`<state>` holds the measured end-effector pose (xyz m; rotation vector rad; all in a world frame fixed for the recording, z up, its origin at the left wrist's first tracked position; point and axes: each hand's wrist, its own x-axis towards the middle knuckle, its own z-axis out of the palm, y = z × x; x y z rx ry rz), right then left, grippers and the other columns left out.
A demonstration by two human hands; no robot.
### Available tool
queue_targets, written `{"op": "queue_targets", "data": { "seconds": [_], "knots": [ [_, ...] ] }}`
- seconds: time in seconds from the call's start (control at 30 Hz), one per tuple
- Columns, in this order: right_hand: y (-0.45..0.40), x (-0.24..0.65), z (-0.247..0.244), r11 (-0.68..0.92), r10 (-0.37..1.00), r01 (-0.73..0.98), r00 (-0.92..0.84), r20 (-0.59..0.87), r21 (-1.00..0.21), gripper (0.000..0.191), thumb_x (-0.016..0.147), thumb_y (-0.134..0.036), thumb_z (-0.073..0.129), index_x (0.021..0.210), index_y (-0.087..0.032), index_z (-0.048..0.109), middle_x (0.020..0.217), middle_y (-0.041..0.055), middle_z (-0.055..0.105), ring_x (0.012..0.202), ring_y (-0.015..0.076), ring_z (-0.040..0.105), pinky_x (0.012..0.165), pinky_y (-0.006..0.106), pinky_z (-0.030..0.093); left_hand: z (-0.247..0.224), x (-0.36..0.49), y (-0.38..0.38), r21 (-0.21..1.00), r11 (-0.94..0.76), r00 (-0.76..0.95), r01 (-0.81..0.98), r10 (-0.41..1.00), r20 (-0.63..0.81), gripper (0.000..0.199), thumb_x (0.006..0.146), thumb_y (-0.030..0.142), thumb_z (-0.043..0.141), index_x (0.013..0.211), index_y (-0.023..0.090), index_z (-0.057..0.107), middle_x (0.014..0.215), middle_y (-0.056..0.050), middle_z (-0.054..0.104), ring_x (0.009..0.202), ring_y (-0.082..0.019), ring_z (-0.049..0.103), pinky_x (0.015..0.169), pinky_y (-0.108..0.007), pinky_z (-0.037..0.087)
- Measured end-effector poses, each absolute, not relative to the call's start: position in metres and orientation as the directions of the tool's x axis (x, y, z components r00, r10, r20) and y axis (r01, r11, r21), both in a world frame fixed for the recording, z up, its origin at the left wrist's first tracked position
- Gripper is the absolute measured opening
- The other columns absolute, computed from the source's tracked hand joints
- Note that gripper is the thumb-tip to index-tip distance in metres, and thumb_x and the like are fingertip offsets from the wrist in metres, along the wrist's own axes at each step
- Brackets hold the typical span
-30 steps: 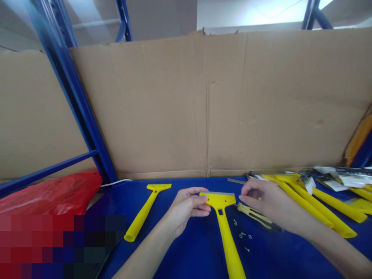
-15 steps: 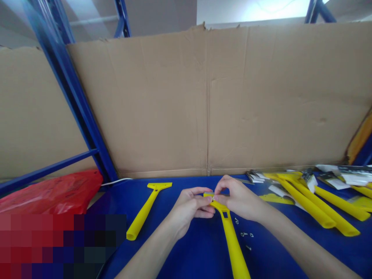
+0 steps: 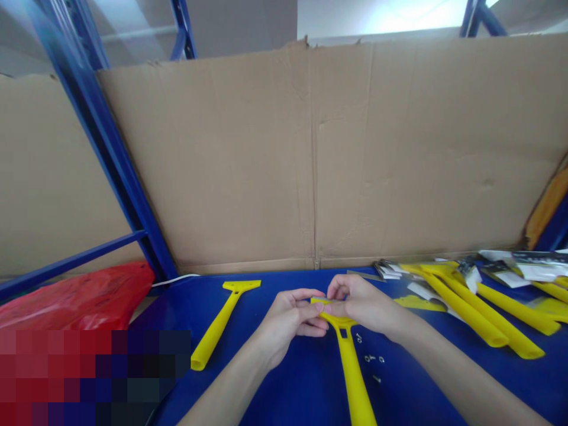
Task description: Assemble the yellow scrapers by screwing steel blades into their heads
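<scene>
A yellow scraper handle (image 3: pixel 352 373) lies in the middle, its wide head up and its grip toward me. My left hand (image 3: pixel 293 316) pinches the left end of that head between thumb and fingers. From the right, my right hand (image 3: pixel 357 303) is closed on the head, thumb beside the left thumb. A thin grey edge of metal shows at the head's top; any small part under the fingertips is hidden. Several small screws and nuts (image 3: pixel 373 358) lie right of the grip. Another yellow scraper handle (image 3: pixel 217 328) rests on the left.
The blue table (image 3: pixel 284 378) carries several yellow handles (image 3: pixel 470 307) and packets (image 3: pixel 501 275) at the right. A thin blade (image 3: pixel 367 276) lies behind my right hand. A red bag (image 3: pixel 106 293) sits at the left, by a blue post (image 3: pixel 119 165). Cardboard (image 3: pixel 239 160) stands behind.
The right fingers have lowered slightly and closed over the scraper's head, and the small round metal piece seen there is now covered. The view has shifted slightly.
</scene>
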<state>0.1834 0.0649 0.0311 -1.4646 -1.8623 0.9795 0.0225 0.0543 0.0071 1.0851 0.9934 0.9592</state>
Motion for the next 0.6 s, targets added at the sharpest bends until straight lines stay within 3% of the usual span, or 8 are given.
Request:
{"op": "queue_targets", "data": {
  "seconds": [0.2,0.4,0.6],
  "knots": [
    [0.06,0.194,0.036,0.003,0.961,0.514,-0.237,-0.139,-0.858,0.015,0.078,-0.029,0.061,0.087,-0.017,0.057,0.059,-0.0032,0.056,0.04,0.0075,0.049,0.036,0.018,0.033,0.012,0.024,0.054,0.974,0.178,0.238,-0.137,0.961,-0.142,0.032,0.069,0.013,0.068,0.1,0.01,0.062,0.061,-0.004,0.068,0.053,-0.011,0.064,0.056,-0.022,0.054],
    [0.06,0.196,0.032,0.031,0.971,0.437,-0.228,-0.077,-0.899,0.012,0.081,-0.027,0.057,0.081,-0.015,0.06,0.054,-0.0054,0.05,0.038,0.0035,0.039,0.036,0.015,0.03,0.009,0.027,0.055,0.992,0.088,0.209,-0.09,0.976,-0.067,0.034,0.07,0.016,0.069,0.102,0.01,0.059,0.062,-0.003,0.068,0.051,-0.012,0.063,0.051,-0.023,0.054],
    [0.066,0.198,0.027,0.069,0.972,0.423,-0.232,-0.034,-0.904,0.014,0.077,-0.027,0.062,0.082,-0.015,0.066,0.056,-0.0032,0.057,0.037,0.0042,0.043,0.034,0.016,0.029,0.006,0.027,0.058,0.99,0.062,0.189,-0.13,0.981,-0.037,0.036,0.066,0.019,0.073,0.097,0.009,0.059,0.065,-0.003,0.068,0.05,-0.011,0.063,0.053,-0.024,0.055]
  ]
}}
